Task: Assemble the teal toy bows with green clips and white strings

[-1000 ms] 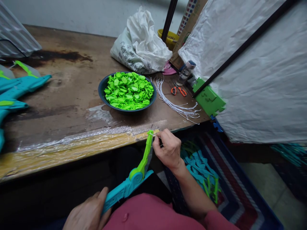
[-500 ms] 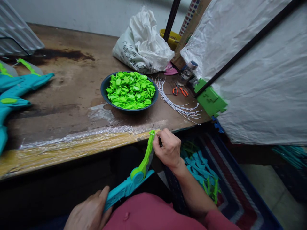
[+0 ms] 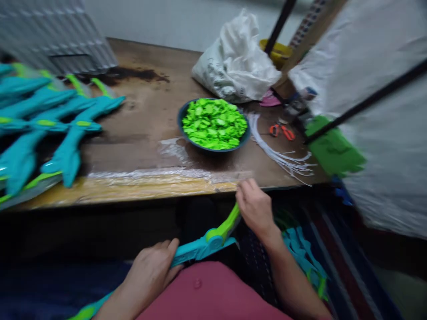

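Observation:
My left hand (image 3: 151, 264) is wrapped around the teal body of a toy bow (image 3: 196, 250), held low in front of my shirt. The bow's lime-green limb (image 3: 230, 222) slants up to the right, and its tip is hidden by my right hand (image 3: 255, 206). That hand is closed in a pinch at the tip, by the table edge. The white string it pinches is mostly hidden and blurred now. Below my left forearm, the bow's other green and teal end (image 3: 88, 311) shows.
On the table (image 3: 140, 151) stands a dark bowl (image 3: 182, 126) of small green plastic pieces. White strings (image 3: 276, 155), orange-handled scissors (image 3: 282, 131) and a white sack (image 3: 233, 66) lie nearby. Several teal toy bows (image 3: 80, 118) lie at left. More teal parts (image 3: 300, 249) are low at right.
The view has swung left, bringing more of the teal bows into sight. My right hand has moved over the limb's tip, covering the tip and string visible before. My left hand keeps its hold.

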{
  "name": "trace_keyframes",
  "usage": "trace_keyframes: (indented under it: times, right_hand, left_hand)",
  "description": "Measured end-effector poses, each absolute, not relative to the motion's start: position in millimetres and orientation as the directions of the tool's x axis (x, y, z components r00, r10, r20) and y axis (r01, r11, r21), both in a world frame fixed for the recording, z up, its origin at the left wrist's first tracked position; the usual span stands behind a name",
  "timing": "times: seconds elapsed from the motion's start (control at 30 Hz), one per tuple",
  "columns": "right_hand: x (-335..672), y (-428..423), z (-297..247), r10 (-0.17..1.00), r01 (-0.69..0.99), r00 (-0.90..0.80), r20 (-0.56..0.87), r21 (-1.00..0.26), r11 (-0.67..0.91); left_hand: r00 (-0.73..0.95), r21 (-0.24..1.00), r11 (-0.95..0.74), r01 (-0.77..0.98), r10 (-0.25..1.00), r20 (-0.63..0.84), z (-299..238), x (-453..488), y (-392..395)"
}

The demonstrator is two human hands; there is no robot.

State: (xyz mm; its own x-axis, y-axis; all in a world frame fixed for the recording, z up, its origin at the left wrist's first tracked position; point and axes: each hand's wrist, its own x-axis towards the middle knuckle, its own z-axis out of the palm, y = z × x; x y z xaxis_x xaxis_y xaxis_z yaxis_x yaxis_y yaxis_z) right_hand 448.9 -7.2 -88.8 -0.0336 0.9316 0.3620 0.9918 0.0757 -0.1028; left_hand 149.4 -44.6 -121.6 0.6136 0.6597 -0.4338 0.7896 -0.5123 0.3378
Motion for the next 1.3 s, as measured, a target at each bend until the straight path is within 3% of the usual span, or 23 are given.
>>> trace_keyframes:
  times: [0.07, 0.13, 0.2, 0.3, 0.37, 0.43, 0.47, 0.53, 0.63, 0.7, 0.77, 0.87, 0.93, 1.03, 1.17, 1.3]
  right_hand:
    - [460, -14, -92, 0.908, 0.992, -0.057, 0.416, -0.081, 0.100]
    - [477, -17, -96, 0.878, 0.995, -0.061, 0.475, -0.036, 0.088]
    - [494, -17, -100, 0.835, 0.994, -0.100, 0.541, 0.017, 0.108]
    - [512, -17, -104, 0.781, 0.986, -0.144, 0.607, 0.019, 0.167]
    - [517, -20, -107, 0.773, 0.985, -0.159, 0.614, 0.040, 0.170]
    - [519, -22, -110, 0.768, 0.986, -0.160, 0.620, 0.060, 0.157]
    - [520, -22, -112, 0.769, 0.988, -0.148, 0.622, 0.058, 0.143]
    - [524, -22, -117, 0.790, 0.994, -0.105, 0.604, 0.038, 0.103]
    - [538, -19, -125, 0.842, 0.998, -0.016, 0.539, -0.047, 0.049]
    - [548, -14, -129, 0.862, 0.990, 0.012, 0.507, -0.128, 0.062]
    - [556, -9, -130, 0.848, 0.982, -0.054, 0.528, -0.125, 0.140]
    - [552, 1, -121, 0.703, 0.937, -0.291, 0.648, 0.047, 0.345]
    - [533, 8, -105, 0.643, 0.900, -0.363, 0.674, 0.075, 0.429]
    - [479, 19, -72, 0.688, 0.846, -0.397, 0.608, -0.050, 0.532]
    - [378, 28, -22, 0.627, 0.688, -0.554, 0.547, -0.122, 0.715]
    - [286, 22, 12, 0.583, 0.476, -0.565, 0.584, -0.346, 0.808]
  left_hand:
    - [0.641, 0.453, -0.483, 0.750, 0.700, -0.315, -110, 146, -42]
    - [0.571, 0.536, -0.442, 0.719, 0.816, -0.094, -100, 130, -36]
    - [0.314, 0.521, -0.373, 0.768, 0.928, 0.200, -93, 102, -31]
    - [-0.169, 0.458, -0.103, 0.883, 0.841, 0.514, -92, 53, -28]
    - [-0.483, 0.611, 0.133, 0.780, 0.748, 0.455, -104, 24, -26]
    - [-0.735, 0.817, 0.342, 0.465, 0.664, 0.140, -126, 5, -24]
    - [-0.778, 0.853, 0.407, 0.326, 0.628, -0.002, -139, -1, -23]
    - [-0.789, 0.869, 0.483, 0.107, 0.573, -0.221, -164, -6, -22]
    - [-0.678, 0.841, 0.515, -0.166, 0.560, -0.477, -189, -6, -25]
    - [-0.572, 0.808, 0.493, -0.322, 0.579, -0.581, -195, -3, -27]
    - [-0.526, 0.793, 0.432, -0.430, 0.594, -0.609, -193, -1, -28]
    - [-0.565, 0.813, 0.275, -0.513, 0.605, -0.561, -178, 2, -28]
    - [-0.605, 0.836, 0.154, -0.527, 0.623, -0.496, -161, 7, -27]
    - [-0.632, 0.859, 0.000, -0.511, 0.678, -0.376, -129, 24, -27]
    - [-0.593, 0.869, -0.213, -0.447, 0.798, -0.109, -90, 59, -33]
    - [-0.481, 0.816, -0.349, -0.462, 0.871, 0.100, -64, 82, -46]
